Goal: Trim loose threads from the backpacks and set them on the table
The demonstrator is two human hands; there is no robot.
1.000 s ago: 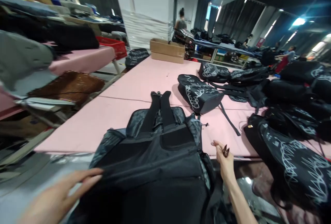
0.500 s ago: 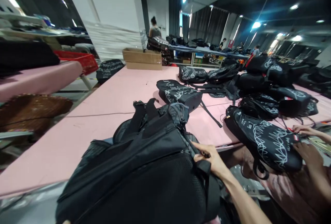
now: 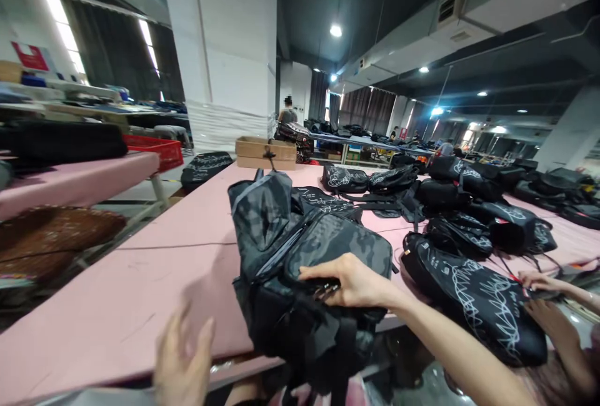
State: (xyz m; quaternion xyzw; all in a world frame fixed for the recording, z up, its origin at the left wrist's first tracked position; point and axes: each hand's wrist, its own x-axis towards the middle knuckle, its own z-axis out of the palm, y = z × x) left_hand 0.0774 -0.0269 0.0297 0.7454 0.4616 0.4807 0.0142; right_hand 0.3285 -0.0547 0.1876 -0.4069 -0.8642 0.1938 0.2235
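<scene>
A dark camouflage backpack (image 3: 300,256) stands upright at the near edge of the pink table (image 3: 140,293). My right hand (image 3: 349,281) lies on its front pocket, fingers curled over the pocket's lower edge and gripping it. My left hand (image 3: 182,362) hovers low at the table's front edge, left of the backpack, fingers spread and blurred, holding nothing.
Several black bags with white scribble print (image 3: 473,293) lie on the right half of the table. Another person's hands (image 3: 539,287) work at the far right. A cardboard box (image 3: 265,153) sits at the table's far end. A second pink table (image 3: 70,175) and a red crate (image 3: 157,150) stand left.
The backpack has been turned over and stood up, its camouflage front now facing me. My right hand shifted onto the front pocket. My left hand came off the bag.
</scene>
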